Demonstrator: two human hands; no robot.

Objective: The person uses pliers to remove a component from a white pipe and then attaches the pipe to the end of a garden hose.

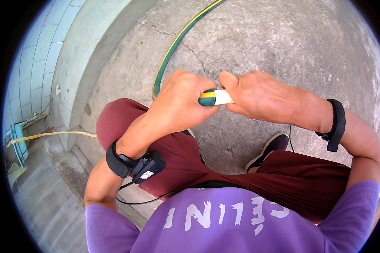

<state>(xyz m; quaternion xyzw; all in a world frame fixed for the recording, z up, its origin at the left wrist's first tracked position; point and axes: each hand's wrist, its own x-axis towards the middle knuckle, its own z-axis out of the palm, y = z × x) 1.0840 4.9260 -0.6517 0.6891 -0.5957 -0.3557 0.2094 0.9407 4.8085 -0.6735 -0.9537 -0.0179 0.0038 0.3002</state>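
Note:
A green garden hose [166, 59] with a yellow stripe curves down from the top edge to my left hand [179, 99]. That hand is closed around it near the hose's end, and a short length pokes out past the thumb and fingers. A white band-like piece [221, 97] sits at this end, in line with the hose; whether it is tape or a fitting I cannot tell. My right hand [257, 97] is closed on the white piece, its thumb uppermost, and hides the far part of it. Both hands are close together above the concrete, in front of my knees.
Cracked concrete floor [257, 38] spreads ahead. At the left rises a pale ledge [76, 71] beside a tiled wall [38, 50]. A thin yellowish hose [59, 133] runs toward my left knee. Black cables hang from my wrist straps. My shoe [268, 152] rests below the right hand.

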